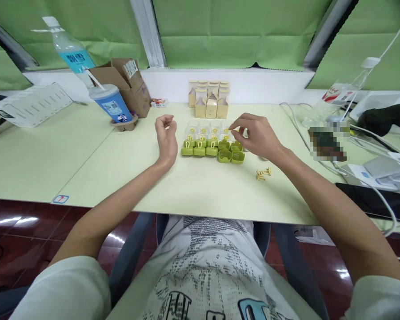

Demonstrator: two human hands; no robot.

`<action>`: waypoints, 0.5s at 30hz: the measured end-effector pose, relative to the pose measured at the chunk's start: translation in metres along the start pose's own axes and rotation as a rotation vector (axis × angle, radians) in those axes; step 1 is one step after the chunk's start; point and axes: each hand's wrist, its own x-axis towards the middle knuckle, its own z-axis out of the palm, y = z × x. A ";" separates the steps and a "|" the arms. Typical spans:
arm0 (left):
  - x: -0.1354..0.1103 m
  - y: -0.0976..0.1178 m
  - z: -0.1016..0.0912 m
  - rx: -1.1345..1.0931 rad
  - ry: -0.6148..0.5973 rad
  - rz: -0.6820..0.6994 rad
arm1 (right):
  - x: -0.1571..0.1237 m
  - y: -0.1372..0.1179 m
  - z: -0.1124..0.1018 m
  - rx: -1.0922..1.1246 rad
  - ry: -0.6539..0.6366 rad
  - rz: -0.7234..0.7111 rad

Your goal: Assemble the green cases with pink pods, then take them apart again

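My left hand (166,138) rests on the table left of the green pieces, loosely curled, with a gap between thumb and fingers and nothing in it. My right hand (257,135) hovers over the right end of the rows. Its thumb and forefinger are pinched beside a clear plastic cup (226,129); anything between the fingertips is too small to make out. Clear cups with yellow faces stand in rows behind. Small green boxes with yellow loops (199,151) are at the left, and open green cups (224,156) at the right. Loose yellow loop pieces (260,175) lie below my right hand.
Small cream cartons (211,106) stand against the wall. A blue drink cup (111,103), a brown cardboard box (138,95) and a tilted bottle (74,55) are back left. Cables, another bottle (335,98) and a dark tablet (376,202) occupy the right side.
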 end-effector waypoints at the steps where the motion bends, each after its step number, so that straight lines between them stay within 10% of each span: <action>1: -0.004 0.002 0.003 -0.007 -0.001 -0.002 | -0.006 0.004 -0.002 0.004 0.052 0.010; 10: -0.011 -0.003 0.015 0.035 -0.040 0.022 | -0.047 0.054 -0.018 -0.178 -0.001 0.175; 15: -0.034 0.043 0.002 0.313 0.003 0.284 | -0.048 0.054 -0.020 -0.164 -0.024 0.218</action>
